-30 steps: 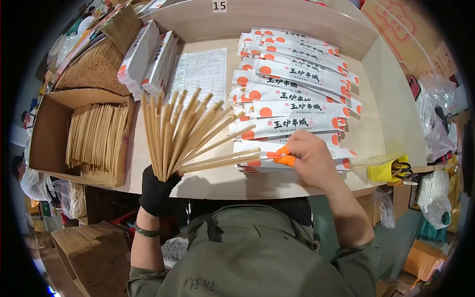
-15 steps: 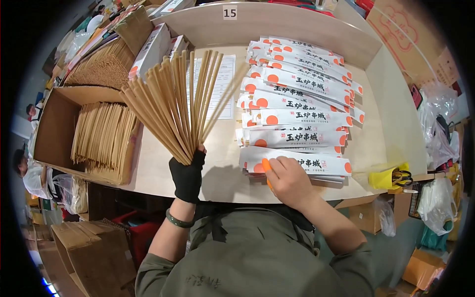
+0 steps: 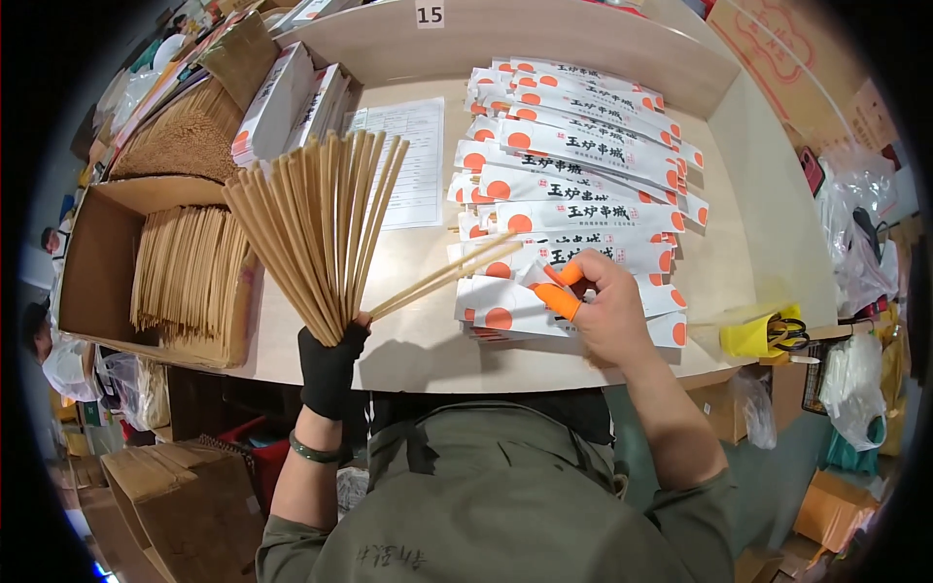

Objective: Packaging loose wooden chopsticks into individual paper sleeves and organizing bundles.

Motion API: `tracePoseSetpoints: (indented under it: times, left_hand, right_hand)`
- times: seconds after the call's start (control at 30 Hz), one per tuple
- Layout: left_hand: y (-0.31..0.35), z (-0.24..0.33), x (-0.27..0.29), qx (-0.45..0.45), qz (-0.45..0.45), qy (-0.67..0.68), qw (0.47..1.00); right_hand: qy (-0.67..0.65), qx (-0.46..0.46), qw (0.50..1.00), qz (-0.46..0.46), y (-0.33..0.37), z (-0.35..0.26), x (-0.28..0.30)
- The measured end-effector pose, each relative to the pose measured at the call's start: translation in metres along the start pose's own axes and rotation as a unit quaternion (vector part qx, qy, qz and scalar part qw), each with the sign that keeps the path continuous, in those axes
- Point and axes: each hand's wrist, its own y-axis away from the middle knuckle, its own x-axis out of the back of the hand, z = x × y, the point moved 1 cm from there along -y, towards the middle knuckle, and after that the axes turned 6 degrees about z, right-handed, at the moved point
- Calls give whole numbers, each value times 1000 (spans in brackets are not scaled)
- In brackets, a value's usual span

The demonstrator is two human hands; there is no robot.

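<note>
- Chopsticks (image 3: 326, 228) stand fanned in the left hand (image 3: 332, 374), whose black-gloved fingers close round their lower ends at the tabletop's (image 3: 724, 233) near edge, left of its middle.
- On the right hand (image 3: 614, 309), thumb and forefinger, in orange covers (image 3: 557, 300), pinch nearly together on the raised left end of a paper sleeve (image 3: 533, 273).
- Two chopsticks (image 3: 457, 277) splay rightward from the fan; their free tips lie just left of the pinched paper and a little toward the far edge. Whether they touch it, I cannot tell.
- That pair's long axis slants from the left fingers toward the right and the far edge; the left hand grips its base, the right is nearer its tips.
- Other sticks in the fan point at the far edge, most leaning toward the far left corner.
- Beyond the right fingers, piled sleeves (image 3: 593, 209) lie lengthwise roughly along the near edge.
- By the left edge sits a cardboard box (image 3: 107, 257) of sticks.
</note>
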Motion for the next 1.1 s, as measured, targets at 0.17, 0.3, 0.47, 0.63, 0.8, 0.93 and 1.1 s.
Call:
tracePoseSetpoints:
  times: [0.17, 0.3, 0.47, 0.63, 0.8, 0.93, 1.1]
  left_hand:
    - [-3, 6, 14, -76, -9, -115, 990]
    - [-8, 19, 27, -115, -25, -139, 983]
    - [-13, 24, 30, -82, -55, -148, 984]
    - [-18, 30, 33, -159, -45, -167, 972]
    - [-22, 27, 35, -205, -56, -191, 958]
    - [-14, 31, 9, -151, -37, -114, 981]
    - [-16, 44, -5, -179, 5, -89, 980]
  right_hand:
    - [-1, 7, 999, -43, -1, -2, 7]
    - [63, 36, 996, -60, 1, 1, 10]
    - [120, 100, 984, -89, 0, -5, 10]
    - [154, 150, 971, -107, 0, -6, 13]
    - [187, 149, 964, -118, 2, -7, 16]
    - [339, 313, 887, 23, 2, -11, -1]
    - [258, 296, 918, 57, -6, -13, 8]
